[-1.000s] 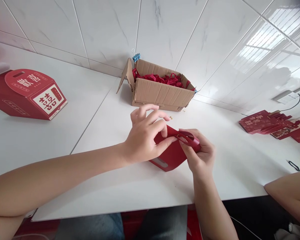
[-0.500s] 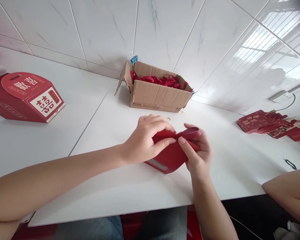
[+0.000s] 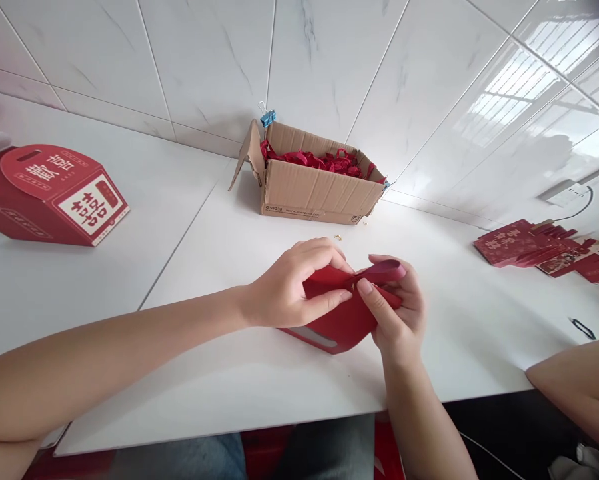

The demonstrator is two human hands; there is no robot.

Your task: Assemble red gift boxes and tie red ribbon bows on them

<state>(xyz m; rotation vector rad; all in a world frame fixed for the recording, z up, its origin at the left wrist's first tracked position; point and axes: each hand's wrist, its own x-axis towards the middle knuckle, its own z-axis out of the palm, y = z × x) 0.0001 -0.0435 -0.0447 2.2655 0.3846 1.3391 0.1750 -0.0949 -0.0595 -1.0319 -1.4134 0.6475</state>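
A small red paper gift bag (image 3: 348,327) with a grey strip low on its side rests tilted on the table in front of me. From its top edge a dark red ribbon loop (image 3: 390,269) sticks out to the right. A tiny gold fastener (image 3: 352,287) shows where ribbon and bag meet. My left hand (image 3: 299,283) pinches the top edge from the left, thumb on the near side and fingers behind. My right hand (image 3: 396,307) is closed round the right end, its thumb pressing beside the fastener and its fingers behind the bag and ribbon.
An open cardboard box (image 3: 324,193) full of red ribbons stands by the tiled wall. Small gold fasteners (image 3: 338,237) lie before it. A red printed gift box (image 3: 54,193) is at left. Flat red bags (image 3: 516,241) lie at right, near another person's arm (image 3: 579,383).
The bag and both hands have shifted slightly nearer to me. My left thumb has moved down a little from the top edge, and the gold fastener shows more clearly.
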